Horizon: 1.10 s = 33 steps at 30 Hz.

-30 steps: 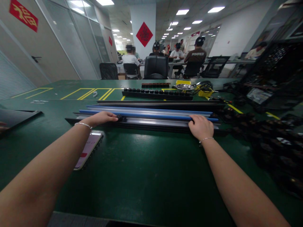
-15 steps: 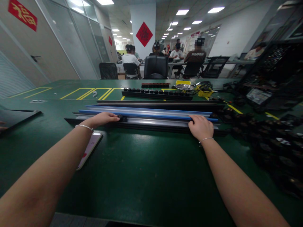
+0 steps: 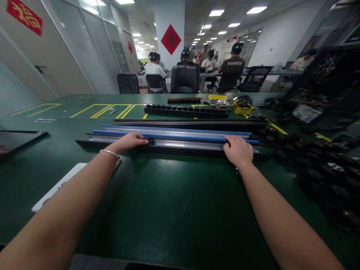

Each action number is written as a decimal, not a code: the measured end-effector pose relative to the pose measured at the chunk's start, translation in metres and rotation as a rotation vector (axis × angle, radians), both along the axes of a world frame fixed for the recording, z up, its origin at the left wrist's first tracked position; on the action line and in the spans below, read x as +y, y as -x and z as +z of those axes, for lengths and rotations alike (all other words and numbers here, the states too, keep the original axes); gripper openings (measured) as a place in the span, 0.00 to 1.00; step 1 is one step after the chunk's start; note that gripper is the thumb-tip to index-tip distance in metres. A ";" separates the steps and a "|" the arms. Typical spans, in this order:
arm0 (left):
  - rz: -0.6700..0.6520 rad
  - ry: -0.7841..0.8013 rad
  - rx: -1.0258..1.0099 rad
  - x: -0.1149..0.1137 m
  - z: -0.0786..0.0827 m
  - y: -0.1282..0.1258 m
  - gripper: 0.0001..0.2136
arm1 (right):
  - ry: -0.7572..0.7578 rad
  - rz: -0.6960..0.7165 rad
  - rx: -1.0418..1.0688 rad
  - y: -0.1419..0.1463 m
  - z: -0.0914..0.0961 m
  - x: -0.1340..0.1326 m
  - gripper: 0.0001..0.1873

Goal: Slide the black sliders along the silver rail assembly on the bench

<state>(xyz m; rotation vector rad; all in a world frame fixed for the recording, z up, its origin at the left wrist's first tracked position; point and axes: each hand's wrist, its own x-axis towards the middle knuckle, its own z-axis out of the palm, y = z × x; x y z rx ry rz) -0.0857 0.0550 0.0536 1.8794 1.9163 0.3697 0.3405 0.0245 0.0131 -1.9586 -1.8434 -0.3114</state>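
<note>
"Where is the small black part (image 3: 151, 141)?"

"At the left hand's (image 3: 132, 141) fingertips, against the front rail (image 3: 185, 144), between the bench's (image 3: 180, 210) near and far edges and left of the rail's middle."

"How does it look?"

"Dark, compact and blocky; its finer shape is too small to tell. The front rail is long and straight, with a shiny silver channel and a black near side."

"And the fingers?"

"The left ones are nearly together, pinching the part. The right hand (image 3: 239, 150) curls over the blue-edged rail (image 3: 174, 133) near its right end; I can't tell whether its fingers grip or just rest."

"That rail?"

"Silvery, with blue along both long edges, just behind the front one. Both run roughly along the bench's near edge."

"Anything else?"

"A heap of dark parts (image 3: 323, 168) towards the bench's right side."
</note>
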 end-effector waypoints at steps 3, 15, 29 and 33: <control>0.016 -0.005 0.041 0.000 0.000 -0.002 0.18 | 0.001 -0.001 0.005 0.000 0.000 0.000 0.20; 0.456 -0.177 0.156 -0.021 -0.026 -0.061 0.25 | -0.019 0.018 0.008 -0.002 -0.002 0.001 0.20; 0.447 -0.434 0.171 -0.025 -0.046 -0.066 0.18 | 0.017 0.007 -0.011 -0.001 0.001 0.001 0.20; 0.444 -0.418 0.166 -0.026 -0.045 -0.067 0.18 | 0.009 0.005 -0.022 -0.001 0.000 0.001 0.20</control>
